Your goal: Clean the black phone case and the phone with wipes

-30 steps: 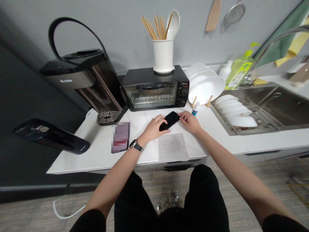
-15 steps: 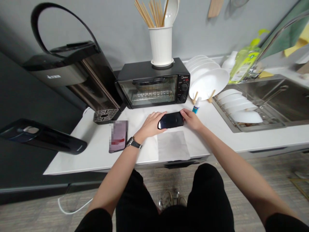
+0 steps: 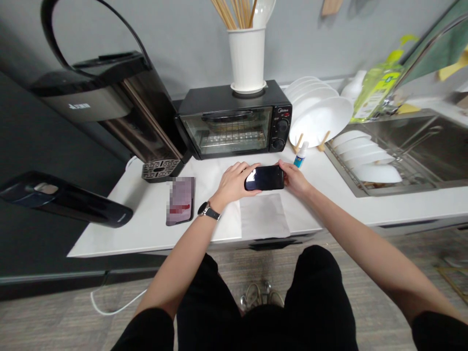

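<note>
A black phone is held level just above the white counter, screen toward me. My left hand grips its left end, a watch on the wrist. My right hand pinches its right end. A grey cloth lies flat on the counter just below the phone. A small white spray bottle with a blue label stands right behind my right hand.
A second phone lies left of the cloth. A black toaster oven with a white utensil holder stands behind. White plates in a rack and a sink are to the right, a water dispenser at left.
The phone has been turned from a slant to level and lifted slightly toward me between both hands. The camera has tilted down a little.
</note>
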`<state>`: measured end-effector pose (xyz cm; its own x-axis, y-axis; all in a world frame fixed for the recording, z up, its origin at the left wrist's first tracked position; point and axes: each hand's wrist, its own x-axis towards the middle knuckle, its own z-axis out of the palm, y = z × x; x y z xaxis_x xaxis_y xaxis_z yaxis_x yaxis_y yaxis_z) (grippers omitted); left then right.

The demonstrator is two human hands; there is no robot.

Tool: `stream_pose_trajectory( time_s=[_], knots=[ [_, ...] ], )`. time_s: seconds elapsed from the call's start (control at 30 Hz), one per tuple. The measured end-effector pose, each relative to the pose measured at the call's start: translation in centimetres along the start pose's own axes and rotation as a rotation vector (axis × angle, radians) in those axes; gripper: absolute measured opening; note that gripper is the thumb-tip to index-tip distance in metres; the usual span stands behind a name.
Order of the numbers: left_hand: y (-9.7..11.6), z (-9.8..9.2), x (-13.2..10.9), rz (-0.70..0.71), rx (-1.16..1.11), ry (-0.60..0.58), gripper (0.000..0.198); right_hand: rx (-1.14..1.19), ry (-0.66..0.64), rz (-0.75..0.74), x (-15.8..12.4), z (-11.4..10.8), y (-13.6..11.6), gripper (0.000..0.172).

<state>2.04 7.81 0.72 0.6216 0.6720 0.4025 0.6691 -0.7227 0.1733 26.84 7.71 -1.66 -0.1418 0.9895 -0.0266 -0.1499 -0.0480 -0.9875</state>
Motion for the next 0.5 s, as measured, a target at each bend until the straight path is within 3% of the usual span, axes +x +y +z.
stream_pose_trajectory(
  time_s=[0.33, 0.5],
  knots=[
    [0.62, -0.05, -0.23, 0.031, 0.052, 0.017, 0.087, 0.088, 0.050, 0.069, -0.26, -0.68, 0.51, 0.057],
    [0.80, -0.10, -0.25, 0.026, 0.057, 0.022, 0.086, -0.026, 0.052, 0.009, -0.07, -0.92, 0.72, 0.058]
  ],
)
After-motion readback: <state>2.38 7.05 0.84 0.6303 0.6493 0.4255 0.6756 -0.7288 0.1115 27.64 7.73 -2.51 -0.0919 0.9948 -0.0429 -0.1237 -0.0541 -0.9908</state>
